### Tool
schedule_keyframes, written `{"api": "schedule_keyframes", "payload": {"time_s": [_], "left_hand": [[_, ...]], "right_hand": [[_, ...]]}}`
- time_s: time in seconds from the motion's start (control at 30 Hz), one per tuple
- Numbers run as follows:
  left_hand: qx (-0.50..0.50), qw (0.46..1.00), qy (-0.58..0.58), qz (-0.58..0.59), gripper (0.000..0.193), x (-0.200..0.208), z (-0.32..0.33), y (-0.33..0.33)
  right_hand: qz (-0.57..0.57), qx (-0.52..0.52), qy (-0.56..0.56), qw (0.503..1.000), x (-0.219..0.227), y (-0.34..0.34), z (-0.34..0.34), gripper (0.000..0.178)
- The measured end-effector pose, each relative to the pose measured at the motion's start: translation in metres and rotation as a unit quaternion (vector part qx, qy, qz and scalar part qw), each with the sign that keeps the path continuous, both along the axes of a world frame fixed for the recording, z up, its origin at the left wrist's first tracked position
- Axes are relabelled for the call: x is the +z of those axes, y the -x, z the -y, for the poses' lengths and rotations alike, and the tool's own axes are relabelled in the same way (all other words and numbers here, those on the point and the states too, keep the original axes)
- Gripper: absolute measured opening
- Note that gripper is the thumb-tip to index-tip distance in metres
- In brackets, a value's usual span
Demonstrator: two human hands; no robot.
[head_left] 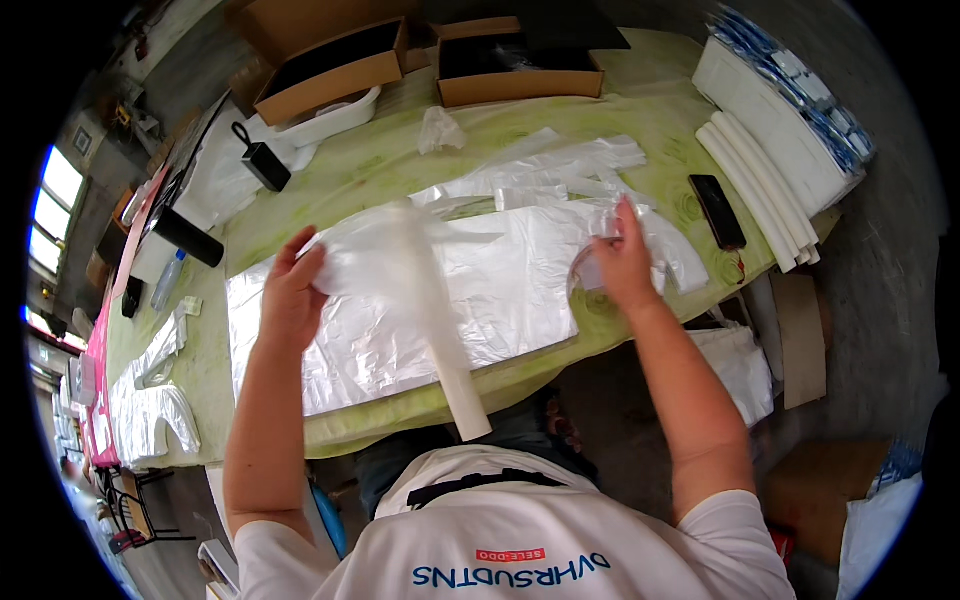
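A stack of shiny white plastic bags [370, 340] lies flat across the middle of the table. Over it slants a whitish tube [462, 395], its near end jutting past the table's front edge. Thin translucent film [365, 250], smeared by motion, spreads from the tube's upper part toward my left hand [292, 290]. That hand has thumb and fingers closed on the film's edge. My right hand [626, 262] is at the bags' handle end, index finger raised and other fingers curled. A thin curved reddish edge [580, 262] shows beside its thumb; what it belongs to is unclear.
Loose plastic strips [540, 175] lie behind the stack. A black phone [717, 211], white rolls [757, 190] and a white box [780, 105] with blue packets stand right. Cardboard boxes [520, 88] line the back. Left are a black speaker [264, 166], black cylinder [188, 236] and bottle [168, 280].
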State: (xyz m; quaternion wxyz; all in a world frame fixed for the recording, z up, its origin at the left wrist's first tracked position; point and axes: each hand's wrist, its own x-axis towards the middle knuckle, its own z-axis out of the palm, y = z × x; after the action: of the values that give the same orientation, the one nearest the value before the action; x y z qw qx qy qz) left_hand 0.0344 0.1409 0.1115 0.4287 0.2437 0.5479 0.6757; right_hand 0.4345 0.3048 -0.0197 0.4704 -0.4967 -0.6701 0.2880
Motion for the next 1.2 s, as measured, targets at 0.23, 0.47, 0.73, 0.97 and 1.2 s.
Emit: {"api": "schedule_keyframes", "payload": {"time_s": [0.23, 0.47, 0.73, 0.97, 1.2], "left_hand": [[0.084, 0.862, 0.209, -0.454, 0.049, -0.077, 0.052, 0.113], [-0.077, 0.842, -0.001, -0.533, 0.052, -0.088, 0.049, -0.027], [-0.138, 0.829, 0.093, -0.535, 0.051, -0.105, 0.032, -0.004], [-0.336, 0.739, 0.091, -0.577, 0.036, -0.056, 0.052, 0.05], [-0.139, 0.865, 0.208, -0.436, 0.03, -0.066, 0.023, 0.059]], "right_hand": [[-0.13, -0.041, 0.036, 0.99, 0.023, -0.017, -0.005, 0.047], [-0.004, 0.166, -0.036, 0.986, 0.043, 0.056, 0.145, 0.031], [0.017, 0.346, -0.12, 0.93, 0.048, 0.127, 0.194, 0.03], [-0.042, 0.325, -0.01, 0.945, 0.029, 0.125, 0.188, 0.027], [-0.023, 0.306, 0.049, 0.951, 0.032, 0.13, 0.192, 0.029]]}}
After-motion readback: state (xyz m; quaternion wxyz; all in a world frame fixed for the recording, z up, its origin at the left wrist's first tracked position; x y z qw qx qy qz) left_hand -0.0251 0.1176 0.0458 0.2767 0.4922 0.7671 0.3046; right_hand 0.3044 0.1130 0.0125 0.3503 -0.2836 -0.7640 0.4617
